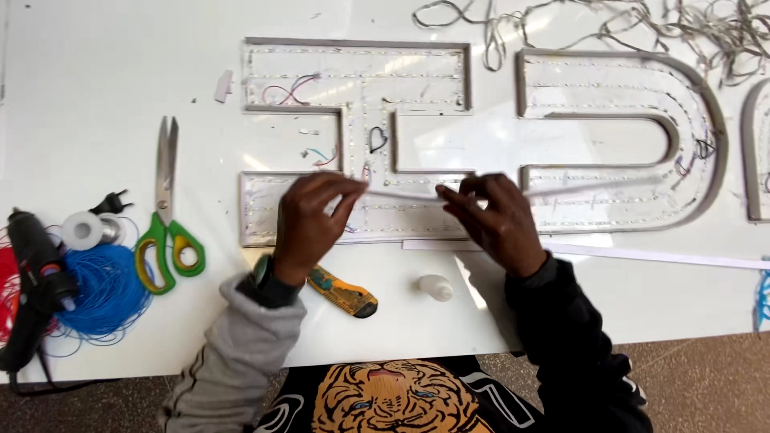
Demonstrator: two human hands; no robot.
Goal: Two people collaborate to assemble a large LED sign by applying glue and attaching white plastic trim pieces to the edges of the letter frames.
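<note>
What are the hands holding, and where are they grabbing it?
A thin white strip. The left hand pinches one end of it, the right hand pinches it further along, stretched between them.

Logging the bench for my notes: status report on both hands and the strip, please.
Left hand and right hand pinch a thin white strip, stretched taut between them. Strip held over the channel letter. Nothing in the way; utility knife lies near.

scissors (166, 216) lying at my left | blue wire coil (108, 290) sitting lower left | utility knife (343, 292) resting bottom centre | wire tangle (642, 20) sprawling upper right
</note>
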